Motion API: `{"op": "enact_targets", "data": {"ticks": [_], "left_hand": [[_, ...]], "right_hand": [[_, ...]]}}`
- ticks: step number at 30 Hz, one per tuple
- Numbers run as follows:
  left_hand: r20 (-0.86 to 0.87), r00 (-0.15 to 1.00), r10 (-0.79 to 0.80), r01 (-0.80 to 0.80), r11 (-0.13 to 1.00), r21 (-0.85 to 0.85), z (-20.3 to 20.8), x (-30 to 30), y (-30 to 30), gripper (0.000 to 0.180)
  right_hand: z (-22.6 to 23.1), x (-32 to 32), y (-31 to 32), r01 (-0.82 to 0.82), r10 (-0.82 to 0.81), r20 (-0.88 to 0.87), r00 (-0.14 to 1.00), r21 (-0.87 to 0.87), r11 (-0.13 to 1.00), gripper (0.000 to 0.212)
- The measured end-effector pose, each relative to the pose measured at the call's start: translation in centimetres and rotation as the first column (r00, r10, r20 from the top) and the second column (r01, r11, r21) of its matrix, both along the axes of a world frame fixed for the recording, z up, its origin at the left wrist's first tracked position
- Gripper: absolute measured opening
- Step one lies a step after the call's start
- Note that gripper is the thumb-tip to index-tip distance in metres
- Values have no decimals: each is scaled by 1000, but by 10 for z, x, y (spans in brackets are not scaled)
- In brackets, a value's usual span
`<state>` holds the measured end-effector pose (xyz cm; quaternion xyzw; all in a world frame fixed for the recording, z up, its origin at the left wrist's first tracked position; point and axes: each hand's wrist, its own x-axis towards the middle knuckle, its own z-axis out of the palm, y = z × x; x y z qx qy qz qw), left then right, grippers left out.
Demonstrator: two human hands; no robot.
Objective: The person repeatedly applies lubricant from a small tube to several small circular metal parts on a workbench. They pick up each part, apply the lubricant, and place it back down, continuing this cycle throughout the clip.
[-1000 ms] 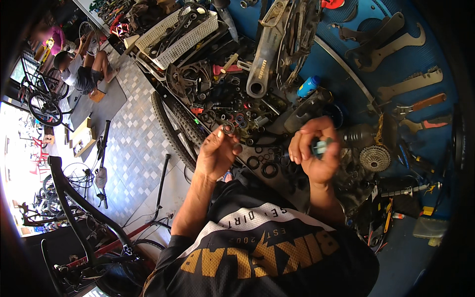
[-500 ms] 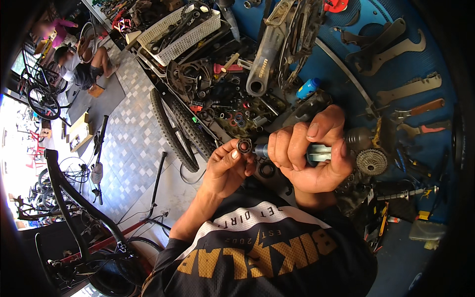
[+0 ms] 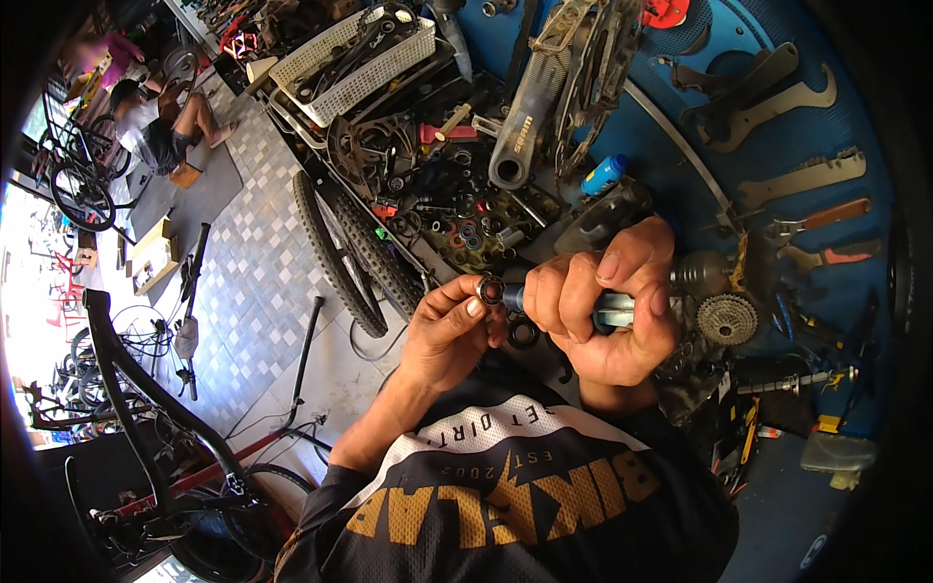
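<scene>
Between the thumb and fingers of my left hand [image 3: 445, 335] is a small ring-shaped bearing [image 3: 490, 289], its round face turned up. My right hand [image 3: 612, 306] is wrapped round a tool [image 3: 613, 310] with a dark blue barrel and a shiny metal part under the fingers. Its exact kind is hidden by my grip. The barrel's end points left at the bearing, close beside it; I cannot tell whether they touch. Just below the barrel lies a black ring [image 3: 523, 334].
Ahead, the cluttered bench holds a white basket [image 3: 364, 73], a crank arm [image 3: 517, 146], a blue bottle [image 3: 604, 174] and loose small parts. A cassette [image 3: 727, 319] and hand tools are at right. Bike tyres [image 3: 340, 257], a black frame [image 3: 160, 389] and seated people [image 3: 160, 136] are left.
The bearing has shifted slightly right and tilted a little in my left fingers. My right hand has moved slightly left, its fingers still round the tool.
</scene>
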<state>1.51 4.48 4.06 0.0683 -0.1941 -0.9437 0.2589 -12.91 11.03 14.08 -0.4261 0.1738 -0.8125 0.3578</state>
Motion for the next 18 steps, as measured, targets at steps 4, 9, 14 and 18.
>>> {"op": "enact_targets", "data": {"ticks": [4, 9, 14, 18], "left_hand": [[-15, 1000, -16, 15, 1000, -21, 0, -1, 1, 18], [6, 999, -51, 51, 998, -38, 0, -2, 1, 20], [39, 998, -53, 55, 997, -50, 0, -4, 3, 21], [62, 998, -10, 13, 999, -45, -1, -5, 4, 20]], "right_hand": [[5, -4, 5, 17, -14, -59, 998, 50, 999, 52], [4, -3, 2, 73, -71, -57, 996, 27, 997, 53], [3, 1, 3, 60, -58, -69, 996, 22, 998, 51], [-2, 8, 5, 67, -67, -33, 997, 2, 998, 47]]}}
